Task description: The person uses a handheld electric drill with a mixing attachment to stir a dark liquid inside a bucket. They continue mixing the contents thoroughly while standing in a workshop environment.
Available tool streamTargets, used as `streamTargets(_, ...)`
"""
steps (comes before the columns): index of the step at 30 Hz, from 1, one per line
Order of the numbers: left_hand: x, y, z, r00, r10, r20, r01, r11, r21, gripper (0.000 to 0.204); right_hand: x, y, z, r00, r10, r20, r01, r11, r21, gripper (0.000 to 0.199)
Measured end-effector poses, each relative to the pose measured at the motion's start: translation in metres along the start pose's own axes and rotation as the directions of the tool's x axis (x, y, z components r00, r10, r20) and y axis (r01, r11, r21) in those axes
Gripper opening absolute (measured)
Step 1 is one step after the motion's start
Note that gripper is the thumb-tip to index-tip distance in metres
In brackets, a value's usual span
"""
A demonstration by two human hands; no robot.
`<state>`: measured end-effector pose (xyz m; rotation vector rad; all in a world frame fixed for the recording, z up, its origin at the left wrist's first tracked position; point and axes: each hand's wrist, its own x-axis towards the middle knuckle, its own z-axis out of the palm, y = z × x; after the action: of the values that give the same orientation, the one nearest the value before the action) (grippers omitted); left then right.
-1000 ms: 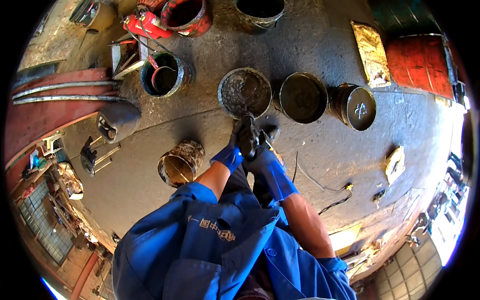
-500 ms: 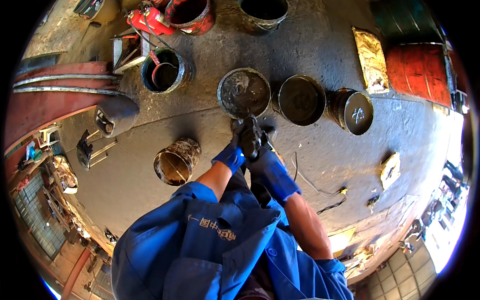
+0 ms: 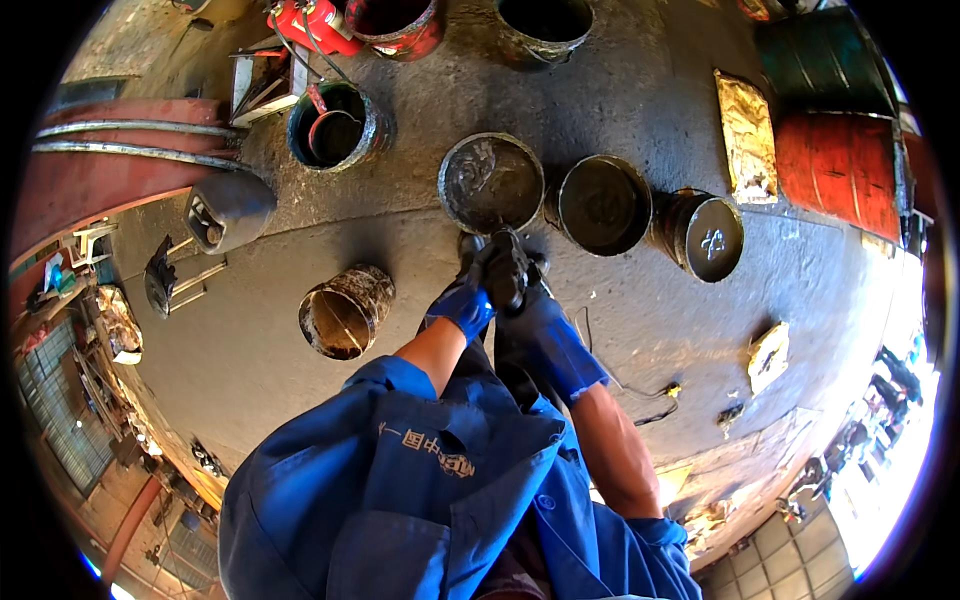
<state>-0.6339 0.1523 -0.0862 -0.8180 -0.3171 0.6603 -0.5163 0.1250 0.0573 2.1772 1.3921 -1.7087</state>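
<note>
Blue gloves with blackened fingers cover both my hands. My left hand point(image 3: 470, 297) and my right hand point(image 3: 530, 318) are closed together around a black, grimy hand tool point(image 3: 507, 272). Its exact kind is hard to make out, since gloves and tool are equally dark. The tool's front end reaches the near rim of a round bucket point(image 3: 441, 185). Dark grey, thick-looking stuff with a paler streak fills that bucket. Just right of it stands a second bucket point(image 3: 649, 207) of dark material, then a smaller one point(image 3: 690, 232) with a whitish patch on top. My dark shoes show beside the tool.
A rusty bucket point(image 3: 372, 300) lies tipped at left. Beyond it are a grey jerrycan point(image 3: 235, 205) and a bucket holding a red-handled scoop point(image 3: 318, 100). Red fire extinguishers point(image 3: 325, 25) stand far left. A cable point(image 3: 640, 392) runs over the floor at right, near red point(image 3: 835, 160) and green drums point(image 3: 820, 60).
My view has turned slightly, so the floor things at left sit higher and the right-hand buckets lower. Both hands keep their hold on the tool at the bucket's near rim.
</note>
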Motion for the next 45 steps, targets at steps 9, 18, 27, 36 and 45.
streamTargets(9,0.009,-0.002,0.014,0.993,0.069,0.091,-0.086,0.978,0.188,0.031,-0.007,-0.019,-0.017,0.999,-0.003,0.042,0.004,1.0,-0.03,0.047)
streamTargets(18,-0.017,0.023,-0.002,0.98,0.089,0.177,-0.133,0.959,0.251,0.019,-0.001,-0.038,-0.014,0.995,-0.056,0.082,0.06,0.997,-0.051,0.047)
streamTargets(27,-0.006,0.002,0.032,0.981,0.137,0.14,-0.163,0.966,0.199,0.033,0.002,-0.04,-0.016,0.995,-0.051,0.086,0.056,0.997,-0.058,0.047)
streamTargets(36,-0.007,-0.015,0.061,0.976,0.214,-0.03,-0.208,0.969,0.136,0.04,0.006,-0.044,-0.015,0.994,-0.057,0.088,0.063,0.996,-0.067,0.047)
streamTargets(45,-0.008,-0.01,0.052,0.971,0.231,0.064,-0.239,0.945,0.224,0.032,0.004,-0.047,-0.015,0.994,-0.058,0.093,0.065,0.995,-0.071,0.048)
